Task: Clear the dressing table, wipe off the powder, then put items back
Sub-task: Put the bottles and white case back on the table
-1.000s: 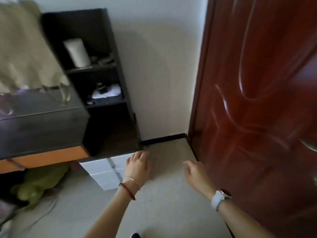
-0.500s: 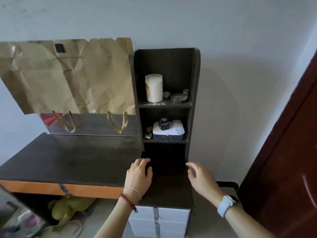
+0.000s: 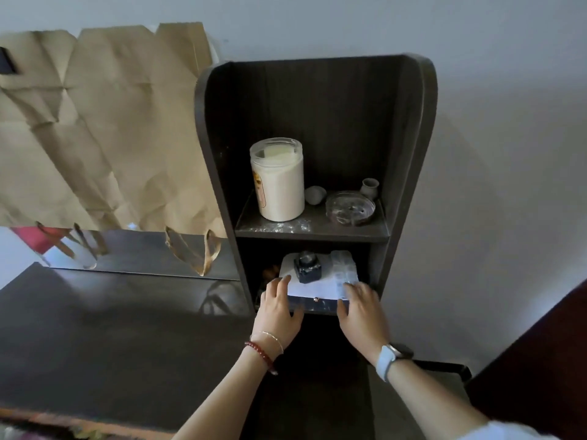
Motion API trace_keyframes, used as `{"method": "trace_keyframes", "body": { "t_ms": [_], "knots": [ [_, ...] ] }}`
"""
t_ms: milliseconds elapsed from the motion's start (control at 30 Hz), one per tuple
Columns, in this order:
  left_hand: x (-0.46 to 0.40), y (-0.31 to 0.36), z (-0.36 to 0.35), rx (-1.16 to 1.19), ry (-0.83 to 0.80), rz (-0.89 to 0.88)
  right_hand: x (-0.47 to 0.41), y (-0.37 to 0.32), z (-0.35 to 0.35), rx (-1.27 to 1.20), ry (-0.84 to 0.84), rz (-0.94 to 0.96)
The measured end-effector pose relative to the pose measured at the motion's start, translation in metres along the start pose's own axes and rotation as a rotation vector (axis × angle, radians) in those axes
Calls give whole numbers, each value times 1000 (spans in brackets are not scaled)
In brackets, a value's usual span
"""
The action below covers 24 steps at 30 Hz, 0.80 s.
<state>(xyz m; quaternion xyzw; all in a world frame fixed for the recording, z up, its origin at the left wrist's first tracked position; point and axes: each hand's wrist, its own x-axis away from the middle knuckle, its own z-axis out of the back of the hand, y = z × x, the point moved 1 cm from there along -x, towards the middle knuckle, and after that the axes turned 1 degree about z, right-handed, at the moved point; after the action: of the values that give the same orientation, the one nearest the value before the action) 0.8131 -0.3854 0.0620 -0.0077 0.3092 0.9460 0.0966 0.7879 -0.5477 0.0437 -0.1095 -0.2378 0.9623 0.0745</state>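
The white box on the lower shelf is clasped at 9 and 3 o'clock by the left hand and right hand, fingers apparently holding it; if tilted, the dark bottle on top could topple.

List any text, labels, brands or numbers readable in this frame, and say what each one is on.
None can be read.
White canister on the upper shelf: an orange-edged label runs down its left side, too blurred and turned away to read.
White box on the lower shelf, with both hands at its front: faint marks on the clear wrap at its right end, illegible.
Dark bottle on the box: no text visible.
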Motion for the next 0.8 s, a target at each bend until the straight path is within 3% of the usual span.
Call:
{"method": "trace_keyframes", "body": {
  "t_ms": [267, 500, 633, 800],
  "knots": [
    [-81, 6, -28, -87, -42, 86, -47, -3, -33, 276, -72, -111],
    [-102, -12, -38, -60, -67, 137, -50, -1, -34, 266, -120, -125],
    [-82, -17, -36, 55, 49, 50, -35, -4, -27, 153, -62, -141],
    [-14, -40, -30, 195, 160, 50, 18, 4, -34, -165, 13, -2]
  ]
}}
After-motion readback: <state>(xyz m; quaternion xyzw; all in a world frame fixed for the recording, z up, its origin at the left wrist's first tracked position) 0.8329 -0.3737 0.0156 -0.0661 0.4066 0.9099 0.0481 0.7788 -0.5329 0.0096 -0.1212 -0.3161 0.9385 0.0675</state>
